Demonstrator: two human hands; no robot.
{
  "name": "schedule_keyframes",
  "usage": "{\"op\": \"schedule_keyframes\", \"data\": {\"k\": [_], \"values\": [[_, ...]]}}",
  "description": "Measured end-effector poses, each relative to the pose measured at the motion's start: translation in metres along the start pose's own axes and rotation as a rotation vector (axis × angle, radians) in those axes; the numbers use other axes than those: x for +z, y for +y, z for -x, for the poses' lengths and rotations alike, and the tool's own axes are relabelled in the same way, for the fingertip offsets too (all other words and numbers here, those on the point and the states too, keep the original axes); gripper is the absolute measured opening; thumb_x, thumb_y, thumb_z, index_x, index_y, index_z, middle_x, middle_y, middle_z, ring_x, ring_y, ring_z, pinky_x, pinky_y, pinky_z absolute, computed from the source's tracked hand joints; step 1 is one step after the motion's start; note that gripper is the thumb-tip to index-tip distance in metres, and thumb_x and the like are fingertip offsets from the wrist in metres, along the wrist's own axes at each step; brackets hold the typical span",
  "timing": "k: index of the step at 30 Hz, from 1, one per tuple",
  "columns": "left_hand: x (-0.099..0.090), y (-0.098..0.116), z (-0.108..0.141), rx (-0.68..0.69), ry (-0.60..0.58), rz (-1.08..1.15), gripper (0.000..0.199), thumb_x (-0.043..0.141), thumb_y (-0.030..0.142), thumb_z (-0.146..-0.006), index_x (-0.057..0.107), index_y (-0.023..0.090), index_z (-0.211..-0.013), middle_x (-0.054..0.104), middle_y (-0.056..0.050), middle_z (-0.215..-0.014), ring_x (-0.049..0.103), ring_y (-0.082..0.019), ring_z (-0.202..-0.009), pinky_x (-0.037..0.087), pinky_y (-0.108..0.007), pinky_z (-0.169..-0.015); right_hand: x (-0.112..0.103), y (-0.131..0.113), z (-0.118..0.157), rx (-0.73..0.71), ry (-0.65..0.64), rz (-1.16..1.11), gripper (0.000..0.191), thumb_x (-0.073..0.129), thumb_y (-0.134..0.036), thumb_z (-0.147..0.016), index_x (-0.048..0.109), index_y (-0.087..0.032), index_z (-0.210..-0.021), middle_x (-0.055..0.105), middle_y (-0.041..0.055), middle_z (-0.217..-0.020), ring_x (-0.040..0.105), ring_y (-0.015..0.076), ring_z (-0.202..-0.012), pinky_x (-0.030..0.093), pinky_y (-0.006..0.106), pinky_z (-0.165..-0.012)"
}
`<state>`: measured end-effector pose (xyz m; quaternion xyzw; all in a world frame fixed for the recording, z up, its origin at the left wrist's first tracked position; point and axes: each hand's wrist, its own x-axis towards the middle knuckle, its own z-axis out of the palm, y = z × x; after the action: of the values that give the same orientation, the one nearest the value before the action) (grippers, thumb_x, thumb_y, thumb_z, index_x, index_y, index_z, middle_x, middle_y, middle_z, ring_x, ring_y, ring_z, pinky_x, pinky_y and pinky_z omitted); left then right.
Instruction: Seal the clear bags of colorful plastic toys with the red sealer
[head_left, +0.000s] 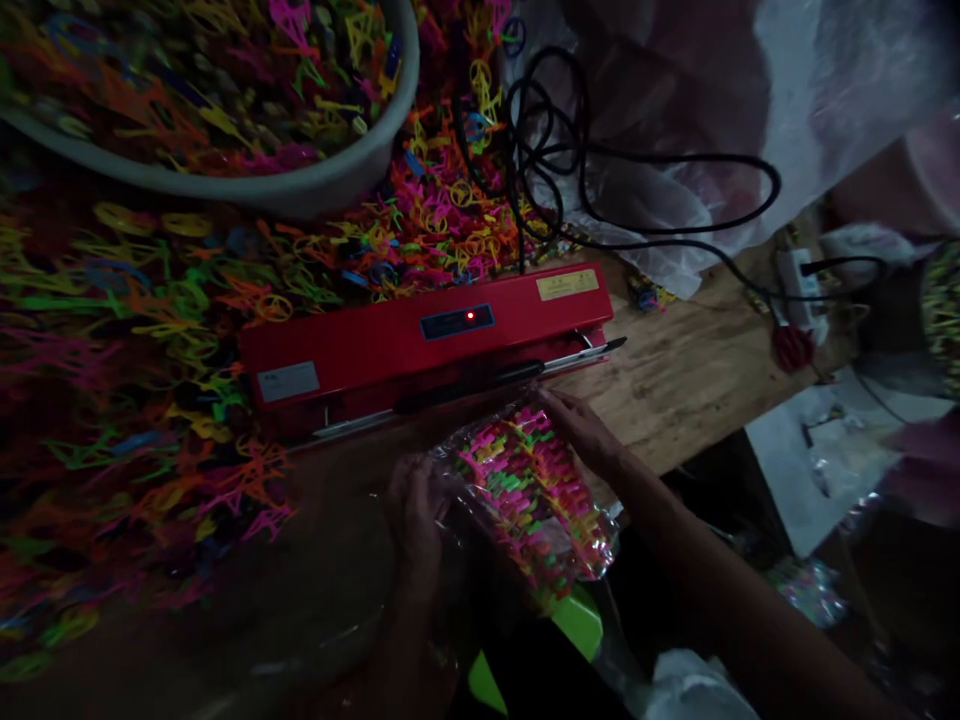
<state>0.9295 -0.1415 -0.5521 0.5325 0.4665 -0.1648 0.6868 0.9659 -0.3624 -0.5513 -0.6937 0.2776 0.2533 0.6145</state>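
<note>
A clear plastic bag (525,480) filled with small bright plastic pieces hangs at the table's front edge, its top edge towards a red heat sealer (367,345). My left hand (416,500) is closed on the bag's left upper corner, fingers curled and dim. At the opposite upper corner, my right hand (581,425) pinches the film. The sealer's black-handled bar lies along its front, just beyond the bag's top edge, and a small red light glows on its panel. Whether any film is inside the sealer's slot, I cannot tell.
Loose colourful plastic pieces (187,400) are heaped to the left and behind the sealer. A large pale tub (300,190) full of them stands at the back left. Coiled black cable (555,150) runs right to a white power strip (799,285). Below is something bright green (577,620).
</note>
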Motion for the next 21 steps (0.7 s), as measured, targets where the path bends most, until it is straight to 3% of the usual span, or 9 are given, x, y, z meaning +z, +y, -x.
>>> {"op": "schedule_keyframes", "data": {"k": [2,4,7,10,12,14,19,21], "values": [[0.001,0.001,-0.001,-0.018,-0.004,-0.060,0.042,0.064,0.057,-0.074,0.062,0.023,-0.099,0.064,0.000,-0.090,0.061,-0.012,-0.070,0.046,-0.018,-0.050,0.000,-0.005,-0.005,0.035,-0.034,-0.025,0.050,0.058,-0.064,-0.081,0.070,-0.021,-0.104,0.071,0.0038,-0.096,0.063,0.0219,-0.091,0.049,0.033,-0.083],[0.004,0.001,-0.003,-0.006,-0.091,-0.136,0.052,0.062,0.062,-0.075,0.064,0.024,-0.112,0.065,-0.004,-0.107,0.064,-0.018,-0.086,0.051,-0.022,-0.059,0.003,-0.011,-0.008,0.053,-0.064,-0.058,0.048,0.062,-0.060,-0.079,0.070,-0.021,-0.106,0.071,0.0041,-0.100,0.063,0.0221,-0.094,0.048,0.034,-0.087],[0.007,-0.005,-0.008,0.147,-0.177,-0.238,0.046,0.061,0.058,-0.080,0.069,0.021,-0.107,0.067,-0.007,-0.111,0.062,-0.023,-0.102,0.052,-0.030,-0.083,0.007,-0.016,-0.008,0.077,-0.081,-0.080,0.044,0.068,-0.054,-0.075,0.071,-0.020,-0.103,0.070,0.0041,-0.097,0.063,0.0207,-0.090,0.047,0.034,-0.086],[0.007,-0.014,-0.006,0.301,-0.103,-0.273,0.037,0.057,0.052,-0.085,0.072,0.020,-0.098,0.068,-0.006,-0.107,0.061,-0.022,-0.105,0.046,-0.033,-0.096,0.007,-0.015,-0.006,0.034,0.057,-0.044,0.036,0.070,-0.049,-0.073,0.072,-0.017,-0.089,0.069,0.0034,-0.084,0.060,0.0176,-0.078,0.047,0.030,-0.076],[0.004,-0.018,0.000,0.387,-0.087,-0.282,0.031,0.055,0.046,-0.089,0.072,0.022,-0.099,0.067,-0.005,-0.109,0.061,-0.021,-0.106,0.045,-0.032,-0.097,0.004,-0.012,-0.003,-0.047,0.130,-0.021,0.030,0.069,-0.046,-0.073,0.070,-0.016,-0.081,0.066,0.0025,-0.079,0.058,0.0157,-0.075,0.046,0.028,-0.072],[0.000,-0.019,0.009,0.505,-0.098,-0.319,0.027,0.053,0.040,-0.091,0.072,0.023,-0.100,0.066,-0.004,-0.109,0.059,-0.020,-0.106,0.044,-0.030,-0.096,0.002,-0.011,0.001,-0.142,0.123,0.006,0.027,0.067,-0.043,-0.077,0.066,-0.016,-0.078,0.065,0.0021,-0.078,0.058,0.0149,-0.075,0.045,0.027,-0.073],[-0.014,-0.015,0.034,0.758,-0.024,-0.436,0.023,0.052,0.029,-0.092,0.071,0.027,-0.104,0.066,-0.003,-0.101,0.060,-0.018,-0.098,0.046,-0.027,-0.087,0.003,-0.033,0.024,-0.563,0.127,0.339,0.020,0.053,-0.034,-0.091,0.064,-0.020,-0.100,0.065,0.0058,-0.102,0.059,0.0188,-0.099,0.046,0.033,-0.089],[-0.023,-0.013,0.046,0.802,-0.031,-0.437,0.023,0.054,0.029,-0.090,0.072,0.027,-0.104,0.066,-0.004,-0.101,0.060,-0.020,-0.096,0.048,-0.030,-0.085,0.008,-0.049,0.036,-0.720,0.043,0.495,0.020,0.050,-0.027,-0.092,0.063,-0.021,-0.106,0.064,0.0065,-0.108,0.058,0.0202,-0.106,0.045,0.037,-0.094]]}}
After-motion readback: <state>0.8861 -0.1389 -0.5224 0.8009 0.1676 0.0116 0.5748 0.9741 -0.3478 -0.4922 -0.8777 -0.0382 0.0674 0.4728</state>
